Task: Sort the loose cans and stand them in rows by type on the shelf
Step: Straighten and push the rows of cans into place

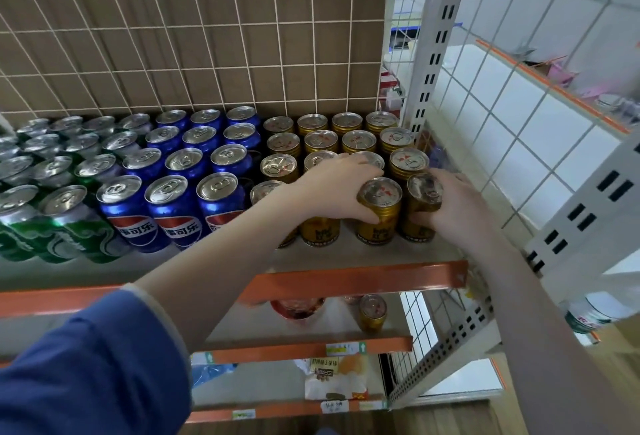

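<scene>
While both hands work the front of the gold block at 3 o'clock on the shelf, the left hand wraps one gold can and the right hand clasps its neighbour. Rigid, smooth and likely heavy if full, these cans seem best gripped round the mid-wall. Another gold can waits below at 6 o'clock.

2 hands, fingers curled.

Back: brown panel behind white wire grid | right: white slotted upright, white tiled wall | shelf edges orange | floor wood.
</scene>
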Available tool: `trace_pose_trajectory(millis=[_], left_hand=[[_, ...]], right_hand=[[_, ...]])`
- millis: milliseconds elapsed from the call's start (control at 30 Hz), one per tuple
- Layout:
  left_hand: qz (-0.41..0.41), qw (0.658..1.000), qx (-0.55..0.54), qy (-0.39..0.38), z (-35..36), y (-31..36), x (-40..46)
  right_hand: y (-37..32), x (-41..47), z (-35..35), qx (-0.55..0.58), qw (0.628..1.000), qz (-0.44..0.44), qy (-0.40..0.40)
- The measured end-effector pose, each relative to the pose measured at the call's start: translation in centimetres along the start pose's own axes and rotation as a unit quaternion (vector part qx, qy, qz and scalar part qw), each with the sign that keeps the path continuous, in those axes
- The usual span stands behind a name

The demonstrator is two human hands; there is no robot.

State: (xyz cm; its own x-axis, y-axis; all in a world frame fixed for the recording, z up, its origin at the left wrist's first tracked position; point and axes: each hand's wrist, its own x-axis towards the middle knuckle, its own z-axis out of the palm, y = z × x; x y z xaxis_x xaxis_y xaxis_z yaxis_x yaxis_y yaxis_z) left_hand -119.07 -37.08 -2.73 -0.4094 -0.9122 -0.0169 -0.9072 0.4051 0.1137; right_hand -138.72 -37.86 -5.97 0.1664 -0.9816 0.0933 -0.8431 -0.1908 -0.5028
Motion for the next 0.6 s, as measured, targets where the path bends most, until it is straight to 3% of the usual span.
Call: trace_pose_trajectory(millis=[400, 600], left_hand=[[-0.036, 0.998, -0.050, 0.024, 0.8, 1.6, 0.4], [-0.071, 0.997, -0.004, 0.030, 0.1, 0.9, -0.6]], right_hand=[[0.6, -0.6, 0.9, 0.081, 0.995, 0.004, 0.050], [0.4, -0.7, 0.6, 0.093, 0.994, 0.013, 0.057]])
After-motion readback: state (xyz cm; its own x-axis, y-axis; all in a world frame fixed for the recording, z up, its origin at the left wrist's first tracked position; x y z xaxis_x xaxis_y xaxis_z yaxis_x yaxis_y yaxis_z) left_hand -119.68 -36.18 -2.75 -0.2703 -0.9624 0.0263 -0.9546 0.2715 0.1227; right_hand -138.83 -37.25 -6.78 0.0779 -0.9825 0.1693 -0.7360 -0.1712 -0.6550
